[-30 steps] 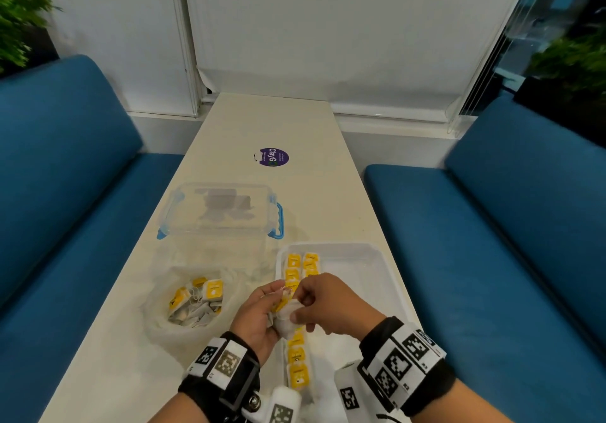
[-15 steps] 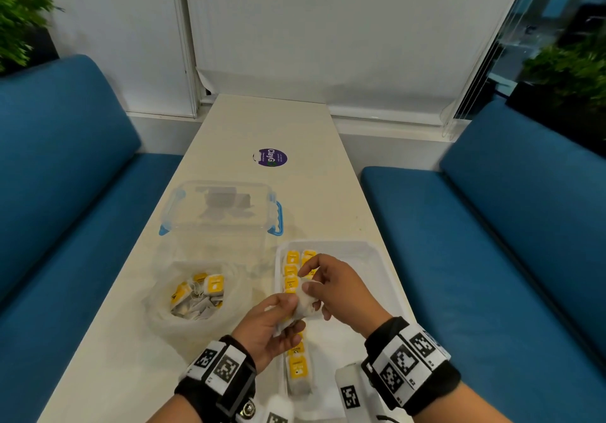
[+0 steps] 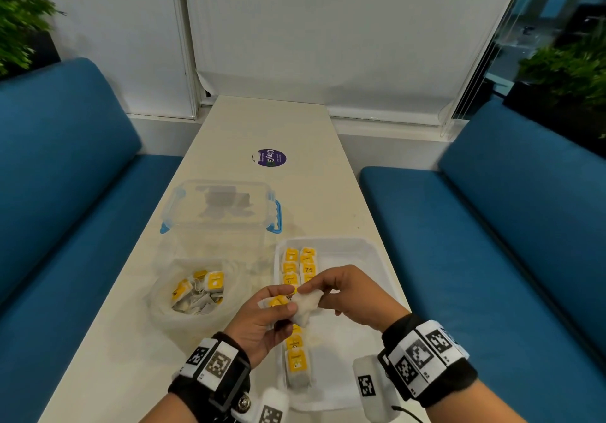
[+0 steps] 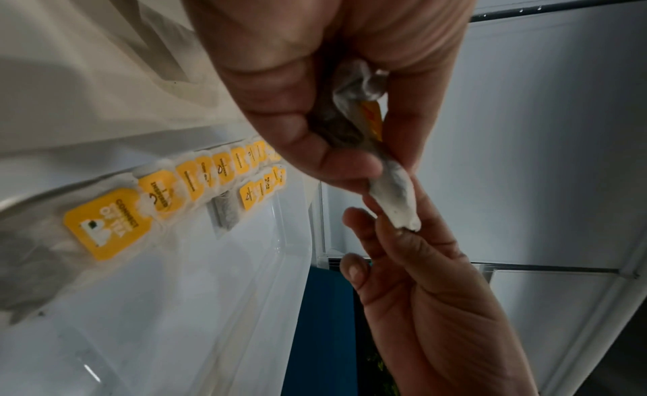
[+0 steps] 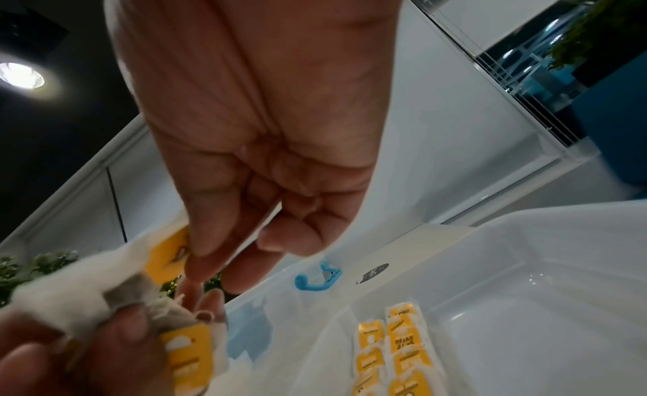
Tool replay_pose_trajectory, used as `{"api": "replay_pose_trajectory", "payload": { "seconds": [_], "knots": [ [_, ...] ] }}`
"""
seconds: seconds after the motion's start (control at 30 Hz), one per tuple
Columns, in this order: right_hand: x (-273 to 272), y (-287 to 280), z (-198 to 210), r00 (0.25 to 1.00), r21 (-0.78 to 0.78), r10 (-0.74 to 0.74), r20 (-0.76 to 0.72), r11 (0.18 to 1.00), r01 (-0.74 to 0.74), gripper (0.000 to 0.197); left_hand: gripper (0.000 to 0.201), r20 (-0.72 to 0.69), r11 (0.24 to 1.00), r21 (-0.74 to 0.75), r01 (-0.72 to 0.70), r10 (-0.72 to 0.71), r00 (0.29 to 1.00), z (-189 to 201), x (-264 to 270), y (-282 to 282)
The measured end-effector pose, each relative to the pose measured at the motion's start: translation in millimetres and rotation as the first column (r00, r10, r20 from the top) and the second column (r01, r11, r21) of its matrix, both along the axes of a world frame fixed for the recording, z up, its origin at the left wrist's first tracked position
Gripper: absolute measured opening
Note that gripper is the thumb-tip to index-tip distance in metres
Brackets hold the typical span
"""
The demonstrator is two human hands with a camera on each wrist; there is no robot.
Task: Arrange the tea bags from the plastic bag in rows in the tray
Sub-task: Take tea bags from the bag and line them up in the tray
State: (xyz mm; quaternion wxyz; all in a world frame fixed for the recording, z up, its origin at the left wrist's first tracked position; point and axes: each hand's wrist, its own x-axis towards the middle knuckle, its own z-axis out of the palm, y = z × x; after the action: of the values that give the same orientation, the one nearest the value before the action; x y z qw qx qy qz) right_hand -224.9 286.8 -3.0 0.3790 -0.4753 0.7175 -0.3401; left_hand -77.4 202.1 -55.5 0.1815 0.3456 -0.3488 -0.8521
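Observation:
Over the left side of the white tray (image 3: 367,248), my left hand (image 3: 285,301) grips a small bunch of tea bags (image 4: 353,117) with yellow tags. One white tea bag (image 3: 306,304) sticks out of the bunch, and my right hand (image 3: 308,288) pinches its free end (image 4: 402,222) between thumb and fingers. In the right wrist view the right hand (image 5: 203,269) meets that tea bag (image 5: 80,297) just above the left hand (image 5: 115,335). Two rows of tea bags (image 3: 298,265) lie along the tray's left side. The crumpled plastic bag (image 3: 196,291) with more tea bags sits left of the tray.
A clear lidded box (image 3: 219,209) with blue latches stands behind the plastic bag. A purple round sticker (image 3: 271,157) lies further up the narrow beige table (image 3: 311,193). Blue benches (image 3: 459,258) run along both sides. The tray's right half (image 3: 354,334) is bare.
Both hands have stayed together over the tray's left rows. The white tea bag now shows stretched out between them, with the right hand holding its end.

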Motion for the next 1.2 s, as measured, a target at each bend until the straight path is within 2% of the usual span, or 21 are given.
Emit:
{"api": "replay_pose_trajectory", "payload": {
  "seconds": [0.13,0.27,0.3,0.4,0.53,0.7,0.83,0.93,1.03,1.17,1.2],
  "knots": [
    [-1.1,0.1,-0.6,1.000,-0.048,-0.014,-0.002,0.999,0.014,0.017,0.012,0.018,0.999,0.002,-0.040,0.040,0.999,-1.5,-2.3,2.3],
    [-5.5,0.4,-0.1,0.997,-0.029,-0.071,-0.027,0.997,0.070,0.023,0.012,0.058,0.981,0.030,-0.193,0.191,0.980,-7.5,-1.5,-2.8],
    [-7.7,0.0,-0.2,0.994,-0.001,-0.090,-0.062,0.996,0.090,0.024,0.012,0.059,0.976,0.043,-0.215,0.212,0.975,-8.7,0.1,-4.3],
    [-14.7,-1.0,0.1,0.948,0.130,-0.065,-0.312,0.985,0.110,0.024,0.011,0.076,0.968,0.053,-0.246,0.242,0.967,-13.3,3.7,-7.2],
    [-18.1,-3.1,2.7,0.954,0.249,-0.046,-0.296,0.961,0.123,0.014,0.011,0.094,0.971,0.041,-0.236,0.231,0.968,-14.9,4.5,-8.4],
    [-24.7,-17.0,-6.7,0.921,0.332,-0.033,-0.389,0.927,0.173,0.026,0.016,0.089,0.980,0.047,-0.195,0.191,0.978,-14.8,4.4,-9.0],
    [-28.1,-29.4,-23.8,0.932,0.449,0.024,-0.361,0.881,0.151,0.005,0.018,0.081,0.983,0.063,-0.175,0.170,0.982,-15.1,5.4,-9.4],
    [-28.1,-37.1,-36.8,0.945,0.531,0.055,-0.321,0.837,0.131,0.012,0.018,0.081,0.984,0.068,-0.166,0.161,0.984,-16.5,6.5,-10.5],
    [-27.8,-43.3,-48.4,0.963,0.585,0.062,-0.262,0.804,0.108,0.005,0.018,0.079,0.984,0.074,-0.163,0.157,0.984,-18.3,8.1,-12.0],
    [-28.3,-51.9,-58.8,0.967,0.593,0.022,-0.253,0.793,0.137,0.002,0.020,0.081,0.986,0.070,-0.153,0.147,0.986,-20.6,9.9,-13.9],
    [-29.2,-54.4,-60.6,0.967,0.589,0.003,-0.255,0.794,0.153,0.008,0.020,0.080,0.987,0.066,-0.148,0.143,0.986,-21.0,9.9,-14.4]
  ]
}}
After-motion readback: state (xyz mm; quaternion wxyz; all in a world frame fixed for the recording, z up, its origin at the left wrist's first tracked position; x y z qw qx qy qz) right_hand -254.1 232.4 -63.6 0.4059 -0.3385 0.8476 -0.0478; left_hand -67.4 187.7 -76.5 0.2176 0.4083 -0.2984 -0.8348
